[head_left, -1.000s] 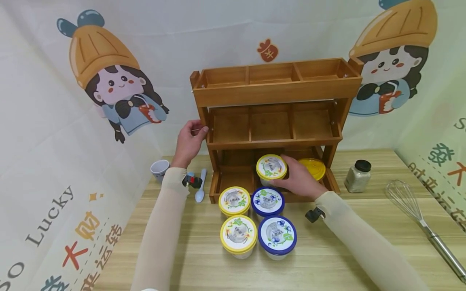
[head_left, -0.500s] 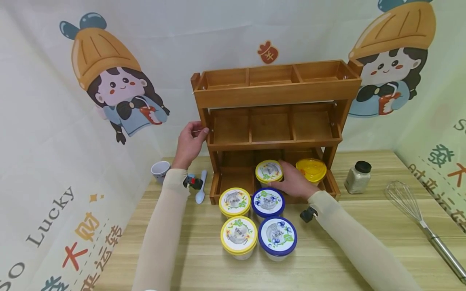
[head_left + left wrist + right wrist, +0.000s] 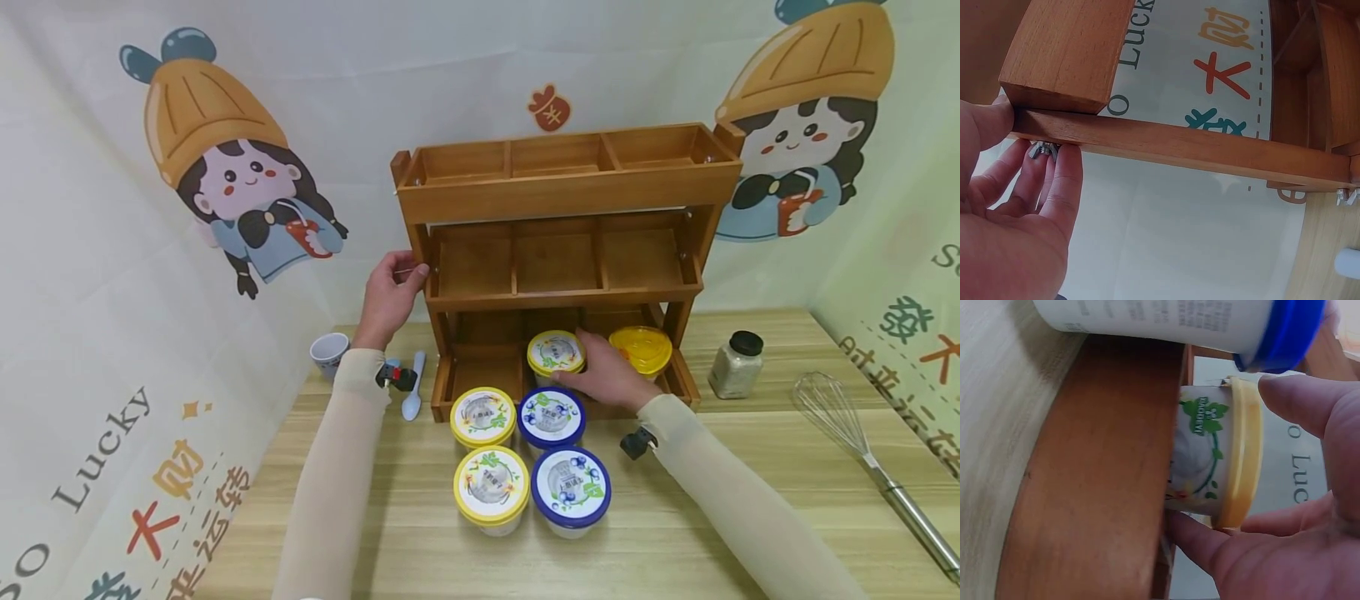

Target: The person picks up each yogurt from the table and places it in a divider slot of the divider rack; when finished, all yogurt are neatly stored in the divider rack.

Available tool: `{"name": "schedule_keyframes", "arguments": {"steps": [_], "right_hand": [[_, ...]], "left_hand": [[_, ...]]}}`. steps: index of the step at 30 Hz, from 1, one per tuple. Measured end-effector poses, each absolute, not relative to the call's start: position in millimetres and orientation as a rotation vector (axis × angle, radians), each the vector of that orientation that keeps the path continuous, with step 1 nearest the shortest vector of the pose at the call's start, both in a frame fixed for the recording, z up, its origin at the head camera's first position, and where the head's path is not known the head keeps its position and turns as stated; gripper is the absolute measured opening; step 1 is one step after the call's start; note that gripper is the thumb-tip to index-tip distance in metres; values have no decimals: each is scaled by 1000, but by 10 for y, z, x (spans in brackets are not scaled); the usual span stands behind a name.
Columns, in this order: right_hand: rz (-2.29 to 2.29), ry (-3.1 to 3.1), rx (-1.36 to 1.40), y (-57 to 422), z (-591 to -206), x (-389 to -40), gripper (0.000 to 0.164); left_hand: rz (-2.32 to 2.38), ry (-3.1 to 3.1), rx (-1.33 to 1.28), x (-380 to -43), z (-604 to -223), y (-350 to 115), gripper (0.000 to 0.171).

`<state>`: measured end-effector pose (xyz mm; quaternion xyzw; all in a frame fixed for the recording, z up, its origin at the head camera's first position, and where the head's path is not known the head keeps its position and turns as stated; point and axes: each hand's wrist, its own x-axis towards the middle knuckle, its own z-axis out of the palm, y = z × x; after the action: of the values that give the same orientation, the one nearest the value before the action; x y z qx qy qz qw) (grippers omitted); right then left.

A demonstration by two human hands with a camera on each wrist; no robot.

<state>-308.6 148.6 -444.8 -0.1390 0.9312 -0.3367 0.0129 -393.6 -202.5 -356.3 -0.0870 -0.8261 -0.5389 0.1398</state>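
My left hand [image 3: 388,296] holds the left side post of a three-tier wooden rack [image 3: 562,197]. In the left wrist view its thumb and fingers pinch the post [image 3: 1179,145] beside a wing nut [image 3: 1044,149]. My right hand [image 3: 613,372] grips a yellow-lidded tub [image 3: 556,351] in the middle compartment of the bottom tier. The right wrist view shows the tub's printed side [image 3: 1200,450] behind the rack's front board [image 3: 1091,475], thumb and fingers on opposite sides of it. Directly in front stands a blue-lidded tub [image 3: 551,416].
Another blue-lidded tub [image 3: 572,488] and two yellow-lidded tubs [image 3: 483,417] stand before the rack. A yellow-topped container [image 3: 642,349] sits in the bottom right compartment. Around the rack are a cup [image 3: 329,351], a spoon [image 3: 412,392], a jar [image 3: 737,365] and a whisk [image 3: 862,454].
My right hand has lowered the yellow-lidded tub slightly into the bottom middle compartment, then stayed almost still for the last half second. The left hand keeps its hold on the rack.
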Motion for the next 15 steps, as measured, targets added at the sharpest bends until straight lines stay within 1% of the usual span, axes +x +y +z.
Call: {"name": "schedule_keyframes", "arguments": {"steps": [15], "right_hand": [[-1010, 2916, -524, 1603, -4316, -2799, 92]], "left_hand": [[-1595, -2364, -256, -3950, -3562, -2027, 48]]}}
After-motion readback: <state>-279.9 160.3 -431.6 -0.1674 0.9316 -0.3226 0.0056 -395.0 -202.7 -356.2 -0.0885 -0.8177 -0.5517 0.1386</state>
